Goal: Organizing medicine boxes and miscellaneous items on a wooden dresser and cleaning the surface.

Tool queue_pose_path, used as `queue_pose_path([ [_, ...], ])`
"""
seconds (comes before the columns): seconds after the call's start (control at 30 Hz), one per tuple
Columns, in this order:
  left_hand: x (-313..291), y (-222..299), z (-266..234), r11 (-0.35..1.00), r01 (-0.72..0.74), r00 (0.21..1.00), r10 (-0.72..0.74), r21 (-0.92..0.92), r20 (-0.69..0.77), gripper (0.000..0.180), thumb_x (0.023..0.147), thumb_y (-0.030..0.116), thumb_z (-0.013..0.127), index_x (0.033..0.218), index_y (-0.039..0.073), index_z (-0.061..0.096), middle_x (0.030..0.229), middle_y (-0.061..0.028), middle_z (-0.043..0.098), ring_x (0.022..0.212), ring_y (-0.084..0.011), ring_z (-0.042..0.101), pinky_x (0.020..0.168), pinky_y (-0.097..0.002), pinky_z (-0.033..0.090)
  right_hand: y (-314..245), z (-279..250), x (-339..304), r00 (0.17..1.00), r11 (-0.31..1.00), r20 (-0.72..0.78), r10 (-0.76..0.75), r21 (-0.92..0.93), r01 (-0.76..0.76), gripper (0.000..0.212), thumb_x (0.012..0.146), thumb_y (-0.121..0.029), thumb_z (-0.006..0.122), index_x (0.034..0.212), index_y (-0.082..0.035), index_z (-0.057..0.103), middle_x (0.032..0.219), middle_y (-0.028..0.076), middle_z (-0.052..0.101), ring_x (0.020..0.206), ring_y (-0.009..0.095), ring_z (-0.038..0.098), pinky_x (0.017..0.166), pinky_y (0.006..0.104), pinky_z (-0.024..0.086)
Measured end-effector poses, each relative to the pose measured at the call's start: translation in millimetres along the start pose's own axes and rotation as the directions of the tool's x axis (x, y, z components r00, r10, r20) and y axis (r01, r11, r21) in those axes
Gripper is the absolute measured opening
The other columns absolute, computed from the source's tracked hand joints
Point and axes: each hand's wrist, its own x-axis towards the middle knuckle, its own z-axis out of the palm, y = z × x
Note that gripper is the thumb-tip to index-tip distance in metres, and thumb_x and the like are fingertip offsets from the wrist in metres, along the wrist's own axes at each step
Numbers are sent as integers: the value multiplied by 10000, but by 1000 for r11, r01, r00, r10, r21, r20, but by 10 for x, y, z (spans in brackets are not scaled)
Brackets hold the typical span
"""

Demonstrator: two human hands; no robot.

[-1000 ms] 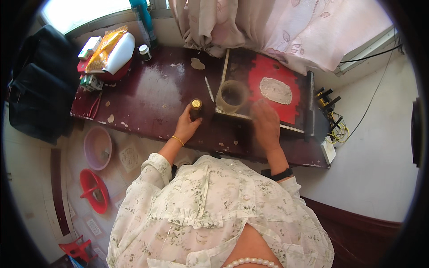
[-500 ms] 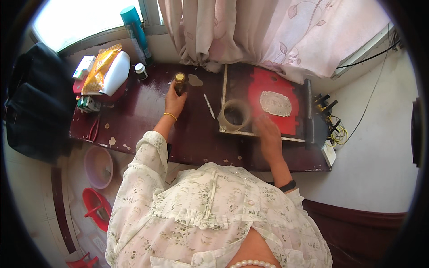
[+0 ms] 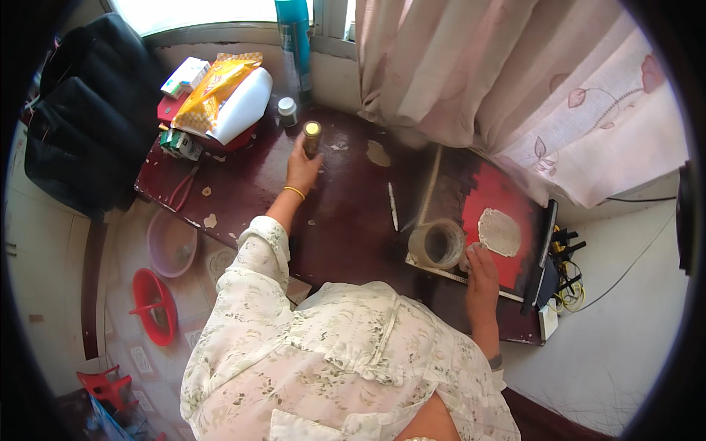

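My left hand [image 3: 302, 170] is wrapped round a small dark bottle [image 3: 312, 141] with a yellowish top, beside a small white-capped jar [image 3: 287, 110]. Whether the bottle's base touches the table is hidden. On the right, my right hand [image 3: 482, 275] lies with its fingers stretched out, close against a wide roll of clear tape [image 3: 423, 246]. The roll stands on the near left corner of a flat dark and red box [image 3: 471, 195] with a pale label plate [image 3: 500, 232]. A white pen [image 3: 393, 206] lies between my hands.
A yellow packet [image 3: 229, 84] and small boxes are piled at the far left, near red-handled scissors [image 3: 182, 189]. Behind them stands a tall teal can [image 3: 293, 51]. Cables [image 3: 570, 283] hang by the right edge; a curtain [image 3: 471, 66] drapes to the table's back.
The view has turned, shifting the scene. My left hand has carried the bottle leftward, closer to the white-capped jar. My right hand, blurred before, now rests beside the tape roll.
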Motion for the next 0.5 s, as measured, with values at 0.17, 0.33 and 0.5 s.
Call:
queue_pose_path([
  [0.17, 305, -199, -553, 984, -121, 962, 149, 129, -227, 613, 735, -33, 719, 1304, 0, 494, 1270, -136, 473, 1226, -268, 510, 1058, -337, 419, 48, 17, 80, 999, 1000, 43, 26, 8, -27, 423, 872, 50, 553, 1267, -76, 636, 1362, 129, 581, 1324, 345, 497, 1097, 441, 386],
  [0.33, 507, -459, -1137, 989, -104, 939, 133, 105, -318, 661, 736, -16, 744, 1341, -25, 477, 1297, -151, 504, 1231, -273, 527, 1067, -342, 409, 0, 31, 77, 999, 999, 4, 32, -2, -32, 407, 875, 49, 568, 1258, -71, 635, 1361, 124, 581, 1322, 346, 497, 1094, 440, 382],
  [0.5, 614, -592, -1309, 998, -64, 954, 57, -12, -294, 588, 797, -4, 730, 1345, -32, 520, 1267, -136, 612, 1131, -201, 603, 999, -321, 461, -1, 28, 80, 1000, 1000, -15, 24, -6, -24, 419, 865, 60, 573, 1258, -70, 637, 1358, 120, 585, 1317, 345, 503, 1094, 443, 381],
])
